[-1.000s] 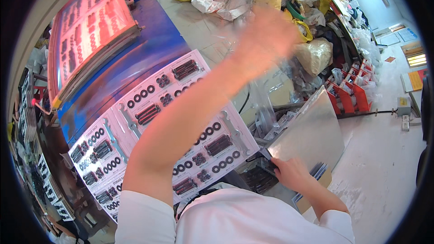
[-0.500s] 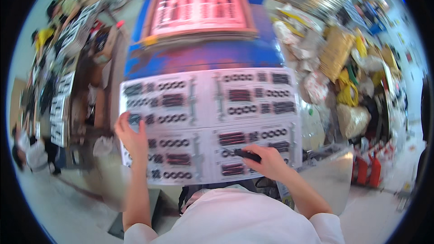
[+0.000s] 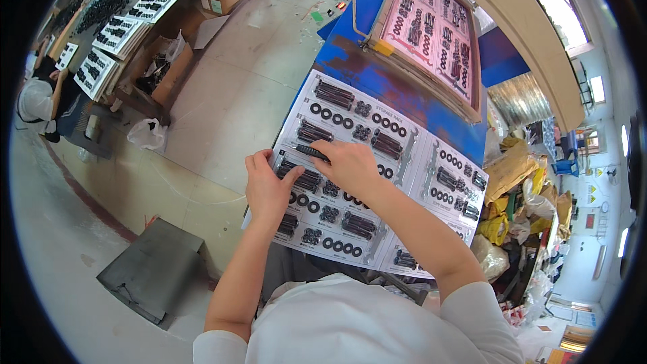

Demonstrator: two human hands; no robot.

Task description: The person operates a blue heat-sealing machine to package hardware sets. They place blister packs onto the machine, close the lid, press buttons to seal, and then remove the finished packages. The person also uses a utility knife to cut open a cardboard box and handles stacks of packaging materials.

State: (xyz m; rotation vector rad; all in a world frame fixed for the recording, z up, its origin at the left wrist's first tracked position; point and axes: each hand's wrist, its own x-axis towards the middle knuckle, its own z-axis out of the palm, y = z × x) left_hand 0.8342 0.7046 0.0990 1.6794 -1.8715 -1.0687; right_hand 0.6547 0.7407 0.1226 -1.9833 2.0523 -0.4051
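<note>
Slanting lengthwise, the black tool (image 3: 312, 152) apparently points left.

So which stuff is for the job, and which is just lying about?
For the job, it seems:
black tool in the right hand
white sheet under the left hand
bolts, rings and wrenches on it

Lying about, probably:
white plastic bag on the floor
dark grey boxy thing
yellow bag at right
</note>
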